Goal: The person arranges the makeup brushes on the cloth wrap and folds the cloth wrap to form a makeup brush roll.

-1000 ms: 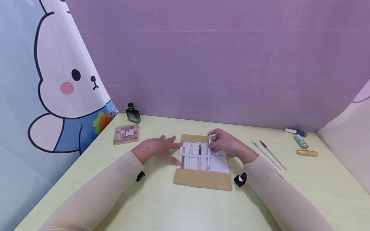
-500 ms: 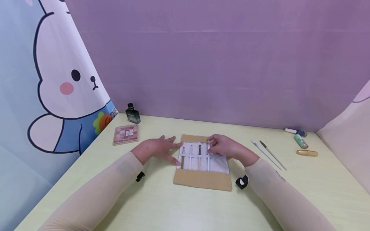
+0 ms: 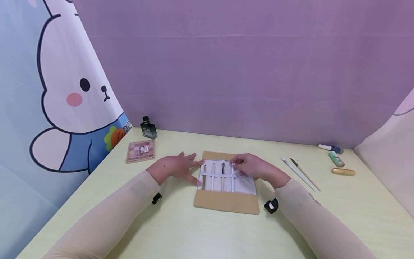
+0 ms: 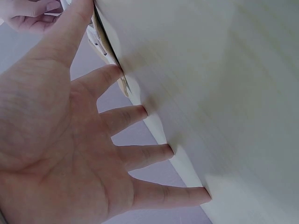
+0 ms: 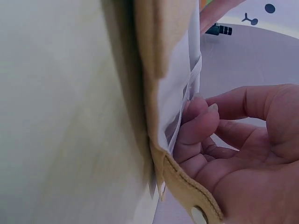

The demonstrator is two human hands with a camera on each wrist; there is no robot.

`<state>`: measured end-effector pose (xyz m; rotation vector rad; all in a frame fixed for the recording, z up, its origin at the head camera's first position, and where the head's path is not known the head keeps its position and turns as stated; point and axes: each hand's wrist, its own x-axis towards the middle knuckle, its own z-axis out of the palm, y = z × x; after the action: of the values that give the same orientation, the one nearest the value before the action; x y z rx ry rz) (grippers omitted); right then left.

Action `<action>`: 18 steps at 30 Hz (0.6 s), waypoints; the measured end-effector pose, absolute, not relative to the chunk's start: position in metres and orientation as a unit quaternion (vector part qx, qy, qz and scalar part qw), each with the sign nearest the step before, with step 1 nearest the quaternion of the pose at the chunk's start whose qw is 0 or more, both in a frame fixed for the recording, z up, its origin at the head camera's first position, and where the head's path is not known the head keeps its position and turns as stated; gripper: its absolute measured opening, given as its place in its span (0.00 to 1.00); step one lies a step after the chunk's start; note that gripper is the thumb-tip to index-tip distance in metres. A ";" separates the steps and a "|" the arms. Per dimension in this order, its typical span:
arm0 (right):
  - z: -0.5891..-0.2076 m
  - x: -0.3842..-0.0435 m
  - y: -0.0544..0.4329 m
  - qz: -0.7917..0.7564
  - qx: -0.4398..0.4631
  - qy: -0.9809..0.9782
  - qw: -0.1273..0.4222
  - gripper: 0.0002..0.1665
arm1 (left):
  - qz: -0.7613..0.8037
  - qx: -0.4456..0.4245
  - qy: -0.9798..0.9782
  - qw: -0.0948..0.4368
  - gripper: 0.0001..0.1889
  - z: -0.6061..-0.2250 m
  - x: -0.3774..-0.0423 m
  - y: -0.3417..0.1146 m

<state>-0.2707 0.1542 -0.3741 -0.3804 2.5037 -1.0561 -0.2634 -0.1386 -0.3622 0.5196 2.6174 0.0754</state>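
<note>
A tan fabric brush roll (image 3: 226, 202) with a white lining lies unfolded on the table. Under its elastic band (image 3: 217, 175) several slim makeup brushes stand side by side, one with a dark tip (image 3: 223, 169). My right hand (image 3: 250, 166) pinches the upper end of the rightmost white brush (image 3: 232, 183), whose lower end sits in the roll's bottom pocket. In the right wrist view, the fingers (image 5: 201, 123) are curled close to the lining, beside the elastic. My left hand (image 3: 178, 168) is spread, with thumb and index fingertip at the roll's left edge and other fingertips on the table.
Two loose brushes, one white (image 3: 299, 174) and one dark-tipped (image 3: 305, 174), lie right of the roll. Farther right are a gold tube (image 3: 343, 172), a green bottle (image 3: 336, 158) and a white-capped bottle (image 3: 330, 148). A palette (image 3: 140, 151) and black bottle (image 3: 148, 128) stand back left.
My right hand has moved nearer to me and lower, sliding the white brush down under the elastic into the pocket. The left hand has stayed in place.
</note>
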 end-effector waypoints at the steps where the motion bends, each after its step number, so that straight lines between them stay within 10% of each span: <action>1: -0.374 -0.271 0.155 -0.378 -0.135 0.894 0.197 0.19 | 0.028 0.189 0.953 0.234 0.53 -0.362 -0.263 -0.139; 18: -0.347 -0.272 0.198 -0.410 -0.129 0.897 0.105 0.27 | 0.034 0.188 0.953 0.236 0.52 -0.360 -0.262 -0.138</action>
<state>-0.2718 0.1980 -0.3465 -0.3797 2.6448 -1.2074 -0.2621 -0.1376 -0.3601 0.5154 2.6125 0.0920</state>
